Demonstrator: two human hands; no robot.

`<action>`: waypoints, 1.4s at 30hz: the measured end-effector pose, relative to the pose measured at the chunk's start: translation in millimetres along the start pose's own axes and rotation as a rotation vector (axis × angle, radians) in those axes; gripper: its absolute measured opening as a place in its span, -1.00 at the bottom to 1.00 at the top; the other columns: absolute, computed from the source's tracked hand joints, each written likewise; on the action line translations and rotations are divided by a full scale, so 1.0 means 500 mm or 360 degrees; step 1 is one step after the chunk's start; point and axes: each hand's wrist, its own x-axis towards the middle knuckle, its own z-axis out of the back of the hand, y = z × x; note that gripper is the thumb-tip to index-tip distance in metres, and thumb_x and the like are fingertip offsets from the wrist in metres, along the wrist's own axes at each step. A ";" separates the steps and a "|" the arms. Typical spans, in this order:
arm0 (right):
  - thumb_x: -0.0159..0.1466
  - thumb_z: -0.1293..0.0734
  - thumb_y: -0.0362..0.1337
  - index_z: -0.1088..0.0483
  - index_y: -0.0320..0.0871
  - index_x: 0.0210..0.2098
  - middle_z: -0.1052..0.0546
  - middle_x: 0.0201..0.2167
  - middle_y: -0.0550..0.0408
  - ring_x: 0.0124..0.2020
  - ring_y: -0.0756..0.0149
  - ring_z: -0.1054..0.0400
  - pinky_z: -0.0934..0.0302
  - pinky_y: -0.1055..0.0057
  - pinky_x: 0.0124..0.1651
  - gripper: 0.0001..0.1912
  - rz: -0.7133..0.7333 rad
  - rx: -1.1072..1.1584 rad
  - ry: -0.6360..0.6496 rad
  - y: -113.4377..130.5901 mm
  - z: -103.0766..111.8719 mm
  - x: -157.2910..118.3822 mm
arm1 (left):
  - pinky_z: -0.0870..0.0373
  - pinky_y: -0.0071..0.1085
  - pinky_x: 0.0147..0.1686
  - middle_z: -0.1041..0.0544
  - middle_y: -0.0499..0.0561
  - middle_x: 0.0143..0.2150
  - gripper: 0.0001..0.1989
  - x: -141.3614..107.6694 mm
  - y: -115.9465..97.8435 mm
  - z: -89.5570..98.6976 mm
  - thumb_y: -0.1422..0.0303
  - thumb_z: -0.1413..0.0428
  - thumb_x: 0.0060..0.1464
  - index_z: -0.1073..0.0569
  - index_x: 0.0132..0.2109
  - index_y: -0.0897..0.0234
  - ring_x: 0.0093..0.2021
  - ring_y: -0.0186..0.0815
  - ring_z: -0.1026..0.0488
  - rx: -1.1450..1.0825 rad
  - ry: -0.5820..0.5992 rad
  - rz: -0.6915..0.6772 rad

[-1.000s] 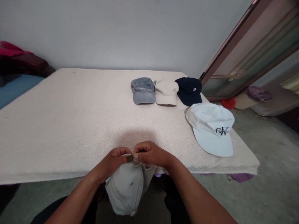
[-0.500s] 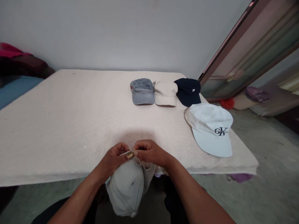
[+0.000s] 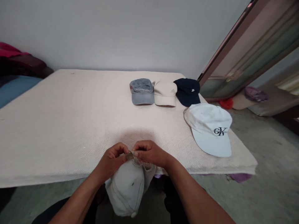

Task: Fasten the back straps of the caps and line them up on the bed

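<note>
A pale grey-white cap (image 3: 128, 186) hangs at the table's front edge, its crown toward me and its back opening upward. My left hand (image 3: 114, 160) is closed on the cap's strap, the thumb beside a brass-coloured buckle (image 3: 129, 156). Close to it on the right, my right hand (image 3: 149, 152) pinches the strap end at the buckle. The fingertips of both hands nearly touch. How the strap runs through the buckle is too small to make out.
On the cream-covered table (image 3: 70, 124) sit a grey cap (image 3: 142, 91), a beige cap (image 3: 165, 93) and a navy cap (image 3: 187, 91) in a row. A white cap with black letters (image 3: 210, 127) lies nearer on the right. Behind rises a plain wall.
The buckle has tilted slightly between my fingers. Both hands keep their grip on the strap in nearly the same place.
</note>
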 end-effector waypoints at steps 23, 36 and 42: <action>0.14 -0.37 -0.23 -0.31 -0.20 -0.34 -0.37 -0.61 0.23 -0.70 0.58 -0.09 0.05 0.59 -0.66 -0.81 -0.0073 0.0241 0.0119 -0.008 0.004 0.000 | -0.16 -0.54 -0.47 -0.42 -0.14 -0.46 -0.82 0.001 -0.004 0.001 0.33 -0.27 -0.10 -0.42 -0.38 0.27 -0.48 -0.47 -0.28 -0.0083 0.0061 0.0107; 0.10 -0.36 -0.33 -0.35 -0.21 -0.40 -0.41 -0.62 0.22 -0.70 0.59 -0.12 0.00 0.60 -0.64 -0.89 -0.0144 0.0184 0.0050 -0.006 0.003 -0.003 | -0.12 -0.54 -0.53 -0.39 -0.15 -0.51 -0.80 0.006 0.003 -0.001 0.31 -0.26 -0.09 -0.38 -0.41 0.28 -0.53 -0.49 -0.23 -0.0011 0.0038 0.0158; 0.09 -0.36 -0.33 -0.33 -0.21 -0.41 -0.40 -0.63 0.22 -0.71 0.59 -0.11 0.03 0.60 -0.66 -0.89 -0.0183 0.0191 0.0084 -0.004 0.004 -0.004 | -0.11 -0.54 -0.52 -0.38 -0.15 -0.51 -0.79 0.006 0.003 -0.003 0.30 -0.26 -0.10 -0.38 -0.42 0.28 -0.53 -0.48 -0.22 -0.0016 0.0036 0.0165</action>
